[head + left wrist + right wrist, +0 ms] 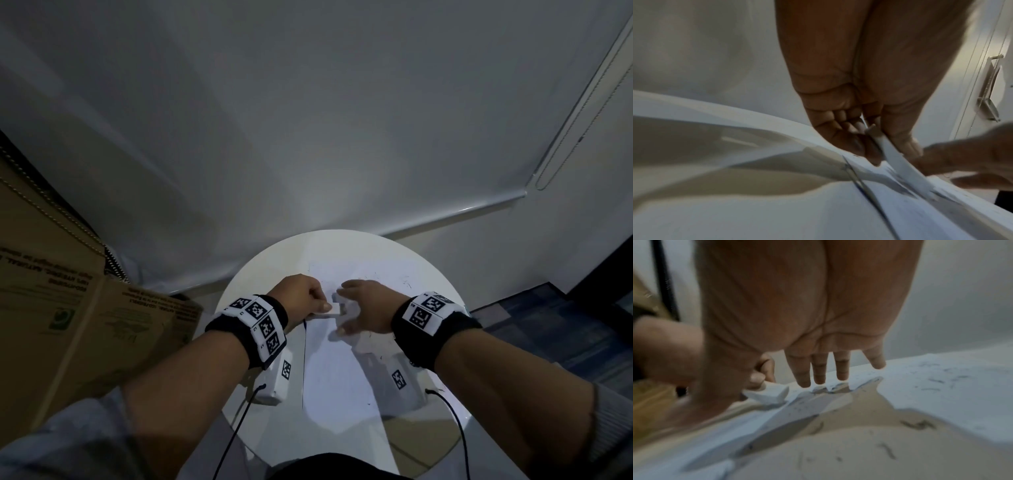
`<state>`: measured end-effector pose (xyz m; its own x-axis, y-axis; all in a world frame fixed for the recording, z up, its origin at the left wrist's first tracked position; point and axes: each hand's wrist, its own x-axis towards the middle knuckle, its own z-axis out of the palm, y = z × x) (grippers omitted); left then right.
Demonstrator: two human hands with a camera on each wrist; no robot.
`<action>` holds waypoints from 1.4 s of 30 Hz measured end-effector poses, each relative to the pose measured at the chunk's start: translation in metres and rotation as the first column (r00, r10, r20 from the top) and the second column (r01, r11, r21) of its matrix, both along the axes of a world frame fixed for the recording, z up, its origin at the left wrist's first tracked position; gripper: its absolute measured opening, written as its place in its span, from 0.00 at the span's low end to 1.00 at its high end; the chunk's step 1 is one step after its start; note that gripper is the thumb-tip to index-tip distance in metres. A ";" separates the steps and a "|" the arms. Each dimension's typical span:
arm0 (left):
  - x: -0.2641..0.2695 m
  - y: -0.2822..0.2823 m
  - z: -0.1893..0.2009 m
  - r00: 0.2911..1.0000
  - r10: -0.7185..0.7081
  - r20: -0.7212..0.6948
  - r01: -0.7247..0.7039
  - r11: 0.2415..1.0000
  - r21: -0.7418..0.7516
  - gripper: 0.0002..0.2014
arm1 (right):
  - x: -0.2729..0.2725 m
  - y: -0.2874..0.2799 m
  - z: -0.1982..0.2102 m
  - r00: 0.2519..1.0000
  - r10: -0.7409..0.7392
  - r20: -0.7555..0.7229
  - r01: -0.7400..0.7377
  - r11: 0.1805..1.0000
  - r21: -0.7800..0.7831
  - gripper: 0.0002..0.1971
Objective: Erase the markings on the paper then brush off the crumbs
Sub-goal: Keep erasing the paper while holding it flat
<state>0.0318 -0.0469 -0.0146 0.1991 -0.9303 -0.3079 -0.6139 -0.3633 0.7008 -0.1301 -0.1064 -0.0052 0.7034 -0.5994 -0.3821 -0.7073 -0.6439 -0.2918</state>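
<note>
Left hand (301,296) pinches white eraser (331,310) at lower centre of head view, tip on paper (329,373). Right hand (364,310) just right of it, fingers (803,369) spread flat on sheet. Paper white, dark crumbs (918,424) scattered, lying on round table (260,274)

Both forearms reach forward over the round white worktop (260,274), each wrist wrapped in a black band bearing black-and-white square markers. The left hand (301,294) is curled into a fist, thumb and fingers pinching a small white rectangular eraser (330,310). Close beside it, the right hand (364,308) is spread palm down, fingers (804,374) straight, tips meeting the white sheet of paper (329,370).
</note>
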 end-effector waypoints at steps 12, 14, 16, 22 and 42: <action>0.021 -0.004 -0.007 0.683 -0.500 0.532 0.408 0.866 0.289 0.41 | -0.004 -0.009 -0.008 0.982 -0.175 0.069 0.174 0.984 0.028 0.13; 0.022 -0.004 -0.009 0.630 -0.560 0.538 0.409 0.828 0.383 0.47 | -0.002 -0.011 -0.006 0.984 -0.165 0.068 0.165 0.986 0.008 0.13; 0.023 -0.002 -0.011 0.643 -0.564 0.518 0.408 0.825 0.392 0.48 | -0.001 -0.014 -0.004 0.972 -0.200 0.120 0.198 0.980 0.029 0.12; 0.027 0.001 -0.018 0.674 -0.562 0.481 0.395 0.823 0.408 0.53 | 0.011 -0.023 -0.007 0.910 -0.309 0.275 0.281 0.950 0.137 0.06; 0.028 0.002 -0.017 0.704 -0.543 0.458 0.387 0.834 0.393 0.55 | 0.025 -0.031 -0.013 0.903 -0.336 0.267 0.298 0.939 0.173 0.05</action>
<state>0.0598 -0.0452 -0.0312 -0.0366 -0.8533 -0.5201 -0.9901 -0.0395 0.1345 -0.1049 -0.1370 -0.0179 0.5747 -0.7697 -0.2780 -0.7405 -0.3446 -0.5770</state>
